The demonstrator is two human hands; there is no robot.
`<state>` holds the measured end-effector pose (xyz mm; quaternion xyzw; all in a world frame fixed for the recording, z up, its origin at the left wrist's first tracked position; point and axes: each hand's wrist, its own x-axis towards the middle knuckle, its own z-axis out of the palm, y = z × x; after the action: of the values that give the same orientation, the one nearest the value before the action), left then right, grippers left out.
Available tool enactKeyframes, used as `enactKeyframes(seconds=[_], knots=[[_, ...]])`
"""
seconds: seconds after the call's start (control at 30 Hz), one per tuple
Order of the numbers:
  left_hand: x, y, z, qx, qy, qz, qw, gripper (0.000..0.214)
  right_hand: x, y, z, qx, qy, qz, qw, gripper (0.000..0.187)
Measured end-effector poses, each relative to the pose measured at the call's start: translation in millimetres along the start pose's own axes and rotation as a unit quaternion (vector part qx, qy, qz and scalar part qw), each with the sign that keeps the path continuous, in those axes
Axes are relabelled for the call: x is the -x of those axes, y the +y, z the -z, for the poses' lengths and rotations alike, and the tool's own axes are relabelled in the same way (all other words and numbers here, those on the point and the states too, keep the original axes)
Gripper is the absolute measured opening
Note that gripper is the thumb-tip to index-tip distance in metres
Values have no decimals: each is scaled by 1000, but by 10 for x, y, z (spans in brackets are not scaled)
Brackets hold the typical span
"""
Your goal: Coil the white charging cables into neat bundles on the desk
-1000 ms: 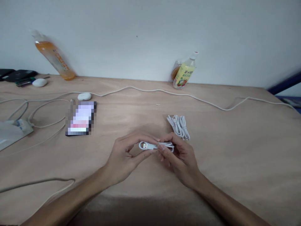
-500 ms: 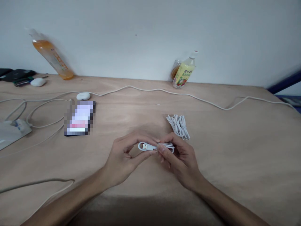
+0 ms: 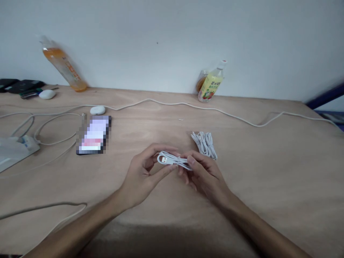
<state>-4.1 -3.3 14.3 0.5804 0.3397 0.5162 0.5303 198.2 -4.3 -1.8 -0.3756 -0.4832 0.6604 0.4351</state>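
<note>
A white USB cable (image 3: 172, 160), folded into a bundle and bound at its middle, is held between my two hands above the table. Its USB plug points left. My left hand (image 3: 146, 168) curves around the bundle's left end, with the thumb under it and the fingers behind. On the right end, my right hand (image 3: 205, 170) pinches the bundle between thumb and fingers; that end is partly hidden. Just beyond my right hand, a pile of similar white cable bundles (image 3: 204, 144) lies on the table.
A phone (image 3: 94, 134) and a white earbud case (image 3: 97, 110) lie to the left. A long white cord (image 3: 182, 103) crosses the table's back. An orange drink bottle (image 3: 64, 70) and a yellow-labelled bottle (image 3: 211, 84) lean by the wall. A white power strip (image 3: 16, 150) sits at far left.
The cable bundle has turned in my hands, so its strands and middle tie show more. My right fingers have shifted right, towards its end. The view has moved slightly.
</note>
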Motion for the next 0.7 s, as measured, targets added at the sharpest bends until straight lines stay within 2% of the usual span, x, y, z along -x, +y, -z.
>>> enactKeyframes(seconds=[0.17,0.27,0.37,0.47,0.6,0.7], knots=[[-22,-1,8,46,13,44,998,46,-25,-15,-7,-52,-35,-80,995,42],[-36,-14,20,53,28,80,995,60,-28,-14,-8,-80,-31,-97,992,38],[-52,-33,22,29,30,103,994,45,-32,-6,-10,-89,-32,-91,991,35],[-69,-43,3,21,0,124,992,28,-40,7,-20,-97,-36,-78,992,33],[-89,-44,-16,50,-19,129,990,26,-46,36,-33,-113,-41,-71,990,32],[-91,-53,0,71,-26,134,988,24,-37,52,-34,-123,-66,-100,985,39]])
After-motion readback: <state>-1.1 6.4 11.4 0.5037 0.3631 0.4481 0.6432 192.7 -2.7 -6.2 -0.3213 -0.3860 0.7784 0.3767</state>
